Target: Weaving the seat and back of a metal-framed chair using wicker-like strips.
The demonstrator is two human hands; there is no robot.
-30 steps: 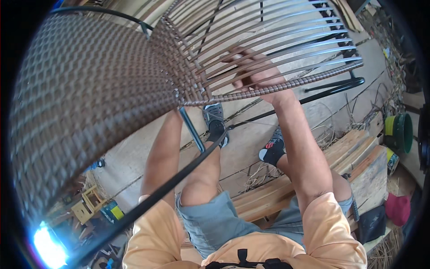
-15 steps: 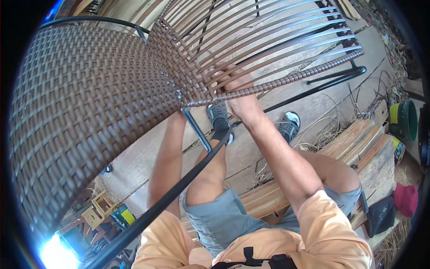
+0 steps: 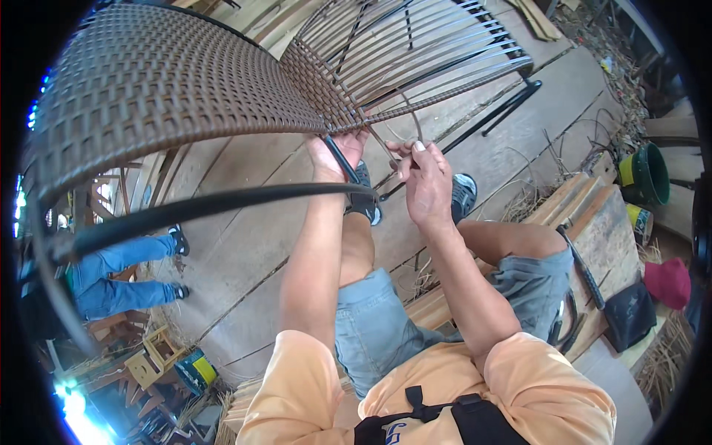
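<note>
A brown wicker chair (image 3: pixel 185 81) with a black metal frame is tilted before me. Its left panel is fully woven; on the right panel (image 3: pixel 437 55) spaced strands run across. At the corner where both panels meet, my left hand (image 3: pixel 334 157) grips the chair from below, its fingers partly hidden by the weave and a frame tube. Just right of that corner, my right hand (image 3: pixel 429 182) pinches a thin brown weaving strand (image 3: pixel 419 122), which loops up to the chair's wrapped edge. A length of strand also runs between the edge and my fingers.
Wooden boards (image 3: pixel 586 215) are stacked to the right, with a dark green bucket (image 3: pixel 645 174), a red cloth item (image 3: pixel 667 283) and a black pouch (image 3: pixel 629 315) beyond. Another person's blue-trousered legs (image 3: pixel 126 274) show at left. A curved black frame bar (image 3: pixel 222 206) crosses in front.
My right hand has come out from behind the spaced strands toward me, pulling a strand. My left hand now shows below the corner. The chair appears higher and farther off in view.
</note>
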